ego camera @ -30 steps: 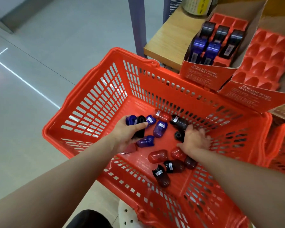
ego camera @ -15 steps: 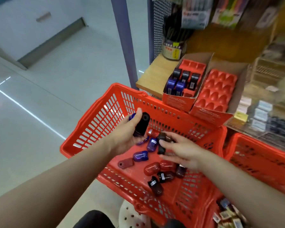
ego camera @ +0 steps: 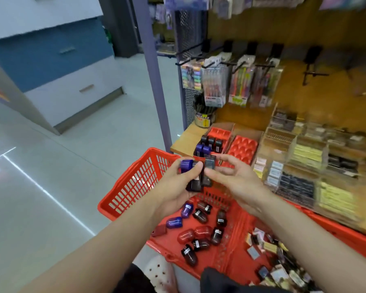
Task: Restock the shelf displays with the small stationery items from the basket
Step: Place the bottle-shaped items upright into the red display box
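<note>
Both hands meet at the centre of the frame, raised above the red basket (ego camera: pixel 135 182) and just short of the shelf edge (ego camera: pixel 184 142). The left hand (ego camera: pixel 175 187) curls round a small bundle of sharpeners: a purple sharpener (ego camera: pixel 186 164) sticks out at the top by the thumb, and a black sharpener (ego camera: pixel 193 182) lies under the fingers. The right hand (ego camera: pixel 230 176) pinches another dark sharpener (ego camera: pixel 209 163) between thumb and fingers, touching the left hand's bundle. How many pieces the left hand holds in all cannot be told; the hands are blurred and overlap.

Open floor fills the left half of the frame, up to the basket's left rim. Above the hands, the shelf carries two red display trays: the partly filled tray (ego camera: pixel 219 132) holds about five sharpeners standing upright, three dark and two purple, while the empty-pocket tray (ego camera: pixel 243 148) sits just beside it to the right. The near ends of both trays are hidden behind the fingers.

On the basket floor lie roughly eleven loose sharpeners (ego camera: pixel 199 231): two purple, two clear red, the rest dark, plus one flat dark-red piece at the left. The forearms cover part of the basket's near and right sides. At the lower right a heap of small packets (ego camera: pixel 268 250) is cut off by the frame edge and too blurred to count.
</note>
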